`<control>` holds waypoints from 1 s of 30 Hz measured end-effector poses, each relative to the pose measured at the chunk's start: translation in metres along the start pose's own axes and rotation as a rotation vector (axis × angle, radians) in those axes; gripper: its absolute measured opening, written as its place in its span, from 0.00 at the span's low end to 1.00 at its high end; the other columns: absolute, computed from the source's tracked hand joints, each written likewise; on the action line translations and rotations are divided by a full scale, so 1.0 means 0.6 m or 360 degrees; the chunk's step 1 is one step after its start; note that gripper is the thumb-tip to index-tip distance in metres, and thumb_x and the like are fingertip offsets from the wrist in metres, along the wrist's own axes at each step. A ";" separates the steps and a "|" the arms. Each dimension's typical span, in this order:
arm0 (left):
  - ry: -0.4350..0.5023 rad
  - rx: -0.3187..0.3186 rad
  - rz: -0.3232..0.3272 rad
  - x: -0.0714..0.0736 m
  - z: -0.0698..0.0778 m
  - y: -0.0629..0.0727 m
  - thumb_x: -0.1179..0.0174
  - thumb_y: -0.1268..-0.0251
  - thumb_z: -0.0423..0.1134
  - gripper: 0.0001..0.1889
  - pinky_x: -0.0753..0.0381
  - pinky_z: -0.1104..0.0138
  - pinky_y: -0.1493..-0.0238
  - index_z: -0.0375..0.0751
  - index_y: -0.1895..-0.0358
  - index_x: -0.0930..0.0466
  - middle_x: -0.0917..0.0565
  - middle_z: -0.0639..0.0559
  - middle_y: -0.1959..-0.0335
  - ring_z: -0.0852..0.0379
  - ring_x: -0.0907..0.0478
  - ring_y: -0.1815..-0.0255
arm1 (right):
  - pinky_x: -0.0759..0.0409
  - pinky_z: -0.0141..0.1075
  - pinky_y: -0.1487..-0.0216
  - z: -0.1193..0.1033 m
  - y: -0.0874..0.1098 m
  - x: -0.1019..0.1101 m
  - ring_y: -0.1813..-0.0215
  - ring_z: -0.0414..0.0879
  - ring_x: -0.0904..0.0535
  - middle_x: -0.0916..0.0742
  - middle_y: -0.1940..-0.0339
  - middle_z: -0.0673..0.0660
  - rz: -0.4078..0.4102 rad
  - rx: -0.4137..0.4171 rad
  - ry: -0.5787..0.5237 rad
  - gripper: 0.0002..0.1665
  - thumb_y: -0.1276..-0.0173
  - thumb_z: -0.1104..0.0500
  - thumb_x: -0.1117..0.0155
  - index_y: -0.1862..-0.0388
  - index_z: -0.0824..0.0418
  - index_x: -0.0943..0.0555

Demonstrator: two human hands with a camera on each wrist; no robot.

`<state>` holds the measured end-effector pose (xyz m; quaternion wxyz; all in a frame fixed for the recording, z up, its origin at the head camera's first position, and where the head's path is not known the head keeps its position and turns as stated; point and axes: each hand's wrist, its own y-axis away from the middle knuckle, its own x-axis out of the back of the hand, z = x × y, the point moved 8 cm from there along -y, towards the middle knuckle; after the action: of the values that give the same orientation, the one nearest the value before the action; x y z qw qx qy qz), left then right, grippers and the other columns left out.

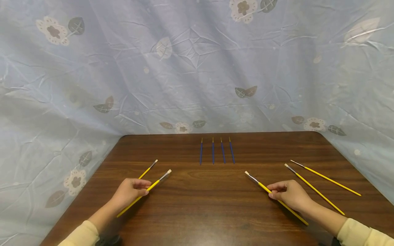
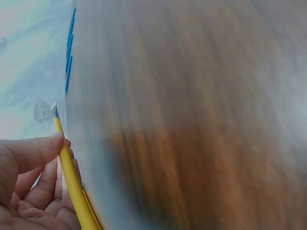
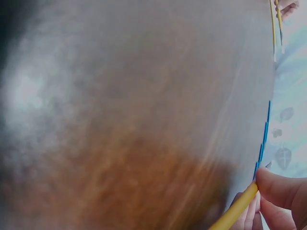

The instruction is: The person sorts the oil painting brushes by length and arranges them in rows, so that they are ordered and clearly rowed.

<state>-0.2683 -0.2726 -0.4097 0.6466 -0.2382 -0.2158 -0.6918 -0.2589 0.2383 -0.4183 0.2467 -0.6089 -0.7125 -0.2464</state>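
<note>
Now, left brush: my left hand point(image 1: 130, 192) pinches a yellow brush point(image 1: 144, 192), bristles up-right, on the table point(image 1: 197, 212).
Right brush: my right hand point(image 1: 289, 194) grips another yellow brush point(image 1: 264, 189), bristles up-left.

Both wrist views came out badly smeared: the wooden table point(image 2: 201, 120) was a brown wash with no grain to read. In the left wrist view the left hand point(image 2: 29, 187) was cut off by the bottom and left edges, and its yellow brush point(image 2: 71, 177) ran out of the picture at the bottom. The blue brushes point(image 2: 70, 48) there were only thin streaks. In the right wrist view the right hand point(image 3: 278, 201) sat half out of the corner, its yellow brush point(image 3: 235, 213) clipped at the bottom. From the head view, both forearms left the lower edge, and the bristles of the blue brushes were too small to make out.
</note>
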 end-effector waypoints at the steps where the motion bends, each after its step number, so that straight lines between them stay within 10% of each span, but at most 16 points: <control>1: 0.0016 -0.0008 -0.0002 -0.002 0.003 -0.001 0.33 0.44 0.26 0.12 0.16 0.67 0.60 0.31 0.55 0.15 0.14 0.44 0.59 0.49 0.18 0.57 | 0.26 0.31 0.71 -0.001 0.000 0.000 0.65 0.46 0.25 0.17 0.69 0.51 0.0002 0.0002 -0.0002 0.15 0.40 0.62 0.28 0.54 0.67 0.15; 30: 0.0452 0.0032 -0.0266 -0.097 0.068 -0.013 0.37 0.39 0.27 0.21 0.15 0.59 0.66 0.25 0.42 0.24 0.17 0.40 0.56 0.51 0.19 0.63 | 0.16 0.42 0.61 -0.028 -0.023 -0.022 0.57 0.48 0.20 0.14 0.55 0.57 -0.0122 -0.0186 -0.0251 0.20 0.35 0.58 0.32 0.48 0.68 0.18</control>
<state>-0.2712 -0.2010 -0.4130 0.6131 -0.1128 -0.1481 -0.7677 -0.2701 0.2158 -0.4148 0.1444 -0.6119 -0.7370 -0.2481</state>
